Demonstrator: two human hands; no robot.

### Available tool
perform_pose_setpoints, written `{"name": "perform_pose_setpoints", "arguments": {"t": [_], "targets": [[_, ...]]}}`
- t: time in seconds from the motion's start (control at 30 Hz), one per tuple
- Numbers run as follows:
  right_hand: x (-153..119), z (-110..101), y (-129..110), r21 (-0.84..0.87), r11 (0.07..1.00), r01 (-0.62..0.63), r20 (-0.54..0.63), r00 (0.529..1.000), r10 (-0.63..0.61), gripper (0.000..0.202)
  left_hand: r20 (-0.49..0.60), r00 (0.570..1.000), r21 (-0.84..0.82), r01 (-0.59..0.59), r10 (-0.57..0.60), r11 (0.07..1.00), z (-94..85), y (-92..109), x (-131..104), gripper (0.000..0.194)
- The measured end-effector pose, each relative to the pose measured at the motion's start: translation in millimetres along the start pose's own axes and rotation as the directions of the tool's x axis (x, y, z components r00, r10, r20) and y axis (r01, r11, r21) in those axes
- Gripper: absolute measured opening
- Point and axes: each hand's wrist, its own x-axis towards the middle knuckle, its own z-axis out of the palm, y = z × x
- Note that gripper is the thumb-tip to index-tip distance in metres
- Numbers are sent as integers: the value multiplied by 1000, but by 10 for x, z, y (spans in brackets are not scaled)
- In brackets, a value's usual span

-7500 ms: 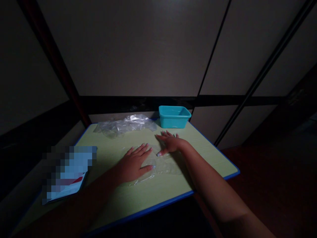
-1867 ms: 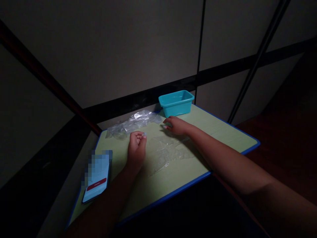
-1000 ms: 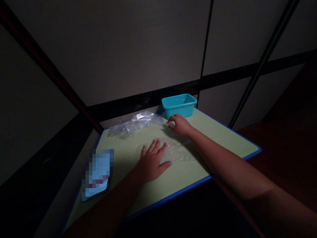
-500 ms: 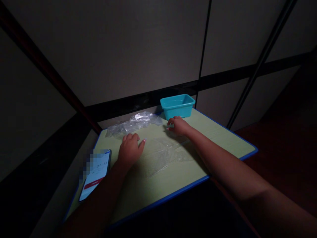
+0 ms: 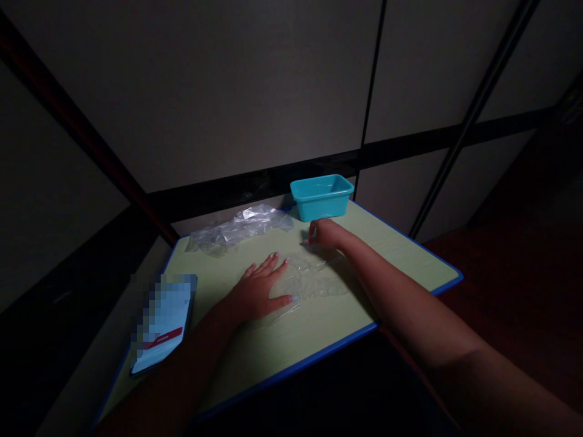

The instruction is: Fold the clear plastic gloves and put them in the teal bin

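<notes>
Through my feed, thin, clear, wrinkled plastic film (image 5: 319,284) lies flat on the pale-green, blue-edged table (image 5: 401,258); the left hand (image 5: 257,294) spreads wide on it; the right hand (image 5: 325,233) curls beyond, its grip unclear to me; I cannot read the rectangular lit phone (image 5: 170,318); the turquoise plastic tub's (image 5: 322,207) contents are indistinct.

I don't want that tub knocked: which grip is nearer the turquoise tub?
Right. The right grip is just in front of the turquoise tub; the left grip is farther off, leftward and nearer the wearer, spread over clear plastic.
</notes>
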Motion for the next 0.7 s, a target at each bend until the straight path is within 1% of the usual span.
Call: {"name": "perform_pose_setpoints", "arguments": {"t": [0.13,0.27,0.33,0.4,0.43,0.47,0.5,0.53,0.57,0.6,0.63,0.67,0.7], "targets": [[-22,-2,-40,7,1000,26,-1,1000,-26,31,8,999,16,43,-43,999,-16,48,-11,80],[-28,-5,-55,6,999,36,6,999,-36,32,-27,996,-3,85,-85,996,-20,120,-26,77],[-28,-2,-56,7,999,49,1,999,-49,32,-80,992,-40,93,-96,995,-10,113,-12,72],[-33,-1,-63,21,997,73,-14,997,-73,31,-205,972,-108,97,-118,989,0,64,25,65],[-42,-4,-74,32,995,91,-28,996,-90,30,-296,946,-160,91,-136,983,2,28,50,60],[-57,-12,-92,46,993,113,-51,993,-111,30,-392,905,-224,78,-163,971,0,-11,78,55],[-81,-26,-119,61,988,141,-81,987,-136,29,-482,854,-304,49,-198,951,-6,-49,105,49],[-116,-48,-156,79,980,180,-116,978,-171,29,-548,797,-399,17,-253,917,-16,-81,130,43],[-163,-79,-202,101,967,233,-152,964,-216,29,-580,745,-506,-12,-329,863,-30,-105,151,38],[-221,-119,-256,132,944,303,-186,943,-277,28,-579,697,-622,-44,-422,782,-47,-120,166,36],[-290,-166,-314,174,907,384,-214,914,-346,27,-546,664,-732,-82,-511,676,-64,-126,177,37],[-366,-219,-375,224,851,475,-231,874,-428,26,-491,645,-824,-125,-586,552,-81,-125,185,40],[-445,-274,-434,283,782,556,-238,830,-504,25,-428,640,-889,-170,-639,425,-95,-118,189,43]]}}
